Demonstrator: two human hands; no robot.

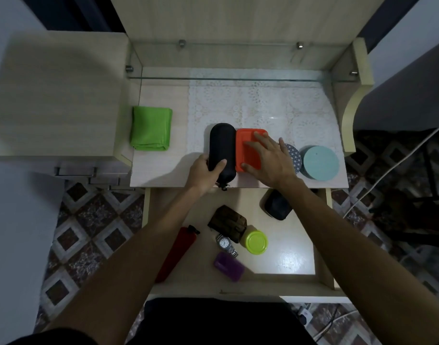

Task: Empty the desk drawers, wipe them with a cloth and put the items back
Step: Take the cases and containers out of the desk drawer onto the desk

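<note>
While my right hand (pixel 265 158) lies flat, half covering the orange box (pixel 248 150), the patterned disc (pixel 291 155) stays mostly hidden. My left hand (pixel 207 173) grips the black case (pixel 222 145) on the pale bench (pixel 163 170); the floor (pixel 88 220) is tiled.

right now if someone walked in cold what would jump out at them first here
Most likely the two hands at the front edge of the desk: the left hand grips a black case while the right hand lies flat on an orange box right beside it. Next, the bright green cloth folded at the desk's left. Below, the open drawer still holds a lime-lidded jar, a watch and a purple case.
</note>
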